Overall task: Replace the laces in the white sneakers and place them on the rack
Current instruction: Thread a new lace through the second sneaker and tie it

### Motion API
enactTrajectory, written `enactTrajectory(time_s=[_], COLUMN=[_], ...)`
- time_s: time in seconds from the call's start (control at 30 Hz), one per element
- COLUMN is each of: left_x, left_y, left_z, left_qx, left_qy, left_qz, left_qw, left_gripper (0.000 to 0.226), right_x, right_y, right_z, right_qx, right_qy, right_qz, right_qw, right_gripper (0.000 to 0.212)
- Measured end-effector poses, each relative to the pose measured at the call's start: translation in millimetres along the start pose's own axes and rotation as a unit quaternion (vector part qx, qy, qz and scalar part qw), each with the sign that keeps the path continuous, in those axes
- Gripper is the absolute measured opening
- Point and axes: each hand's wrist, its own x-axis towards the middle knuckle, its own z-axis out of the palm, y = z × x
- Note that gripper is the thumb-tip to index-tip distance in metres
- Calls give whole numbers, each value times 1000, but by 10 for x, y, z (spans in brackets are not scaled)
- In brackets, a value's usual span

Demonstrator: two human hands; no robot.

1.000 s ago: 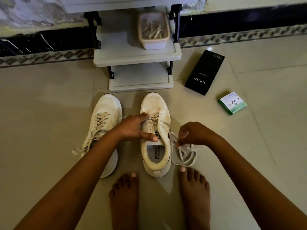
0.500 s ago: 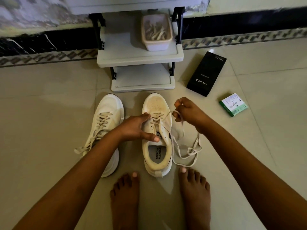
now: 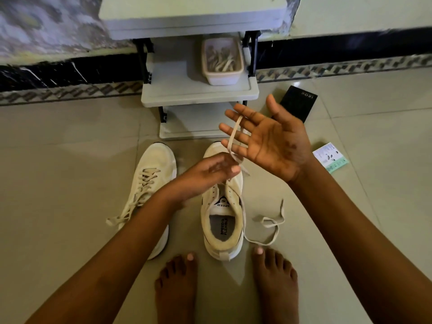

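While the left hand (image 3: 210, 170) hovers low over the tongue of the right sneaker (image 3: 222, 206), the right hand (image 3: 268, 141) has swept up and away from where it was pinching lace beside the shoe a second ago, and now it is held high, palm toward the camera, fingers (image 3: 236, 132) spread wide with the old lace (image 3: 233, 136) draped across them rather than pinched. That lace runs down from those splayed fingers to the left hand, whose fingertips are blurred with motion; they look curled around the strand near the upper eyelets, though the exact grip is hard to read. Lower down, the lace trails out of the shoe's side and lies in a loose loop on the floor tiles (image 3: 58, 183) just beside the heel, near the bare toes. Compared with half a second back, more lace is free and the eyelets near the collar look empty, so the unthreading of this shoe appears well under way but not finished. The left sneaker (image 3: 154, 183) sits just beside it, fully laced and untouched. Beyond the shoes stands the rack (image 3: 177, 94), with a tub of laces (image 3: 222, 61) on its middle shelf, so the replacements are probably waiting there. A black box (image 3: 299, 104) and a small green-edged carton (image 3: 330, 157) lie off to the right. Neither shoe is on the rack yet; plenty remains.
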Motion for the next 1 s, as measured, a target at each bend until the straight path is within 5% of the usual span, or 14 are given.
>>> enactTrajectory(time_s=[0.27,0.4,0.47,0.5,0.6,0.73,0.83,0.9,1.0], left_x=[-108,-158,-197,-214,-240,-208,-154,-123,-95], left_y=[6,-38,-74,-97,-148,-187,-183,-152,-106], left_z=[-246,-512,-621,-662,-730,-704,-600,-497,-350], left_qx=[-130,11,85,107,153,204,244,265,259], left_qy=[84,122,107,103,119,130,102,89,99], left_qz=[22,-4,-29,-40,-51,-52,-52,-43,-15], left_qw=[988,992,990,988,980,969,963,959,961], left_gripper=[29,24,22,21,16,15,29,29,28], right_x=[-33,11,8,0,-30,-55,-50,-35,8], right_y=[-38,52,86,109,185,265,341,378,474], right_z=[-159,-317,-428,-502,-755,-815,-773,-690,-453], right_qx=[-10,-136,-310,-431,-740,-781,-841,-839,-707], right_qy=[92,237,291,304,313,285,229,196,97], right_qz=[-15,2,13,16,60,164,162,107,31], right_qw=[996,962,905,849,592,531,462,497,700], right_gripper=[48,27,25,25,26,27,42,48,42])
